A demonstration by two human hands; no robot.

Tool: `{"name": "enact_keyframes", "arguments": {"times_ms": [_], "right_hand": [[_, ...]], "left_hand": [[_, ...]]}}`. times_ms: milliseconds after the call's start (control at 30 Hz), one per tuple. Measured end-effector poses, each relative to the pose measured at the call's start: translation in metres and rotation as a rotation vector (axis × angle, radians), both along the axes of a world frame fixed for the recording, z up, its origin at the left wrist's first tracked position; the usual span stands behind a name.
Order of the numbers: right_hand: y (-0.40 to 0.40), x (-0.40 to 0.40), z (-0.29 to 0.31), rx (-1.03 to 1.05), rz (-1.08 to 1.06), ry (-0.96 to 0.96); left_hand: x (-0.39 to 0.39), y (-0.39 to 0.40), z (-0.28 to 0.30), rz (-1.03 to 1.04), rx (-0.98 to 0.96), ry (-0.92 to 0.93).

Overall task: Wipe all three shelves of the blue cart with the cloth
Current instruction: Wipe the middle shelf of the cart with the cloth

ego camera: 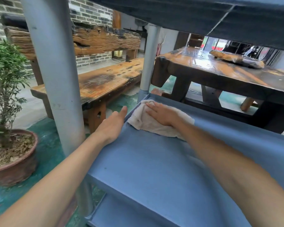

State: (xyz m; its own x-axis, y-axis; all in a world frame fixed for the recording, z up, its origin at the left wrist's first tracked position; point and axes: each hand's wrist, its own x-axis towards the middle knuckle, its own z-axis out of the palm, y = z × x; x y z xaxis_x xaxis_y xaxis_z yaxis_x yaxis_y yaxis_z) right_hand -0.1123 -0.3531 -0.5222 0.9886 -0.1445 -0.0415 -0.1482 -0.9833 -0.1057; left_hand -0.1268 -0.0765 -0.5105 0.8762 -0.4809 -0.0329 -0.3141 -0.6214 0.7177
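Observation:
The blue cart's middle shelf [146, 158] fills the lower middle of the view. A crumpled off-white cloth [147, 123] lies in the shelf's far left corner. My right hand [161, 113] presses flat on top of the cloth, fingers stretched toward the corner. My left hand [113, 125] rests on the shelf's left rim, fingers apart and holding nothing. The underside of the top shelf [203, 17] hangs overhead. A slice of the bottom shelf [121, 212] shows below. Grey posts [56, 79] stand at the cart's corners.
A potted shrub in a brown pot [11, 161] stands on the green floor at the left. A rough wooden bench [105, 79] sits behind the cart. A dark wooden table [220, 71] stands at the right rear, close to the shelf's far edge.

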Motion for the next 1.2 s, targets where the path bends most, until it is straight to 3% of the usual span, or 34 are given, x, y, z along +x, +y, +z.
{"name": "enact_keyframes", "arguments": {"times_ms": [133, 267, 467, 567, 633, 733, 833, 1000, 1133, 1200], "right_hand": [[-0.025, 0.023, -0.001, 0.046, -0.228, -0.016], [-0.024, 0.029, -0.001, 0.028, -0.278, -0.02], [-0.005, 0.003, -0.003, 0.082, -0.177, -0.056], [0.028, -0.028, -0.007, 0.067, 0.071, -0.113], [0.055, -0.057, -0.008, 0.172, 0.064, -0.089], [0.088, -0.111, -0.006, 0.029, 0.194, -0.002], [0.111, -0.176, -0.006, 0.033, 0.294, 0.07], [0.126, -0.269, 0.001, 0.121, 0.323, 0.109], [0.123, -0.289, 0.001, 0.19, 0.279, 0.12], [0.122, -0.287, 0.0, 0.208, 0.266, 0.101]], "left_hand": [[-0.002, -0.001, -0.001, 0.005, 0.018, -0.016], [-0.004, -0.001, 0.002, -0.001, -0.036, 0.064], [-0.007, -0.001, 0.003, 0.03, -0.039, 0.095], [-0.011, -0.001, 0.003, -0.004, -0.051, 0.097], [-0.015, -0.002, 0.004, -0.032, -0.032, 0.046], [-0.014, -0.001, 0.004, -0.057, 0.027, -0.028], [-0.012, -0.003, 0.0, -0.077, 0.096, -0.111], [-0.011, -0.007, -0.007, -0.108, 0.356, -0.331], [-0.028, -0.029, -0.005, 0.04, 0.514, -0.451], [-0.042, -0.051, -0.002, 0.005, 0.468, -0.544]]}}
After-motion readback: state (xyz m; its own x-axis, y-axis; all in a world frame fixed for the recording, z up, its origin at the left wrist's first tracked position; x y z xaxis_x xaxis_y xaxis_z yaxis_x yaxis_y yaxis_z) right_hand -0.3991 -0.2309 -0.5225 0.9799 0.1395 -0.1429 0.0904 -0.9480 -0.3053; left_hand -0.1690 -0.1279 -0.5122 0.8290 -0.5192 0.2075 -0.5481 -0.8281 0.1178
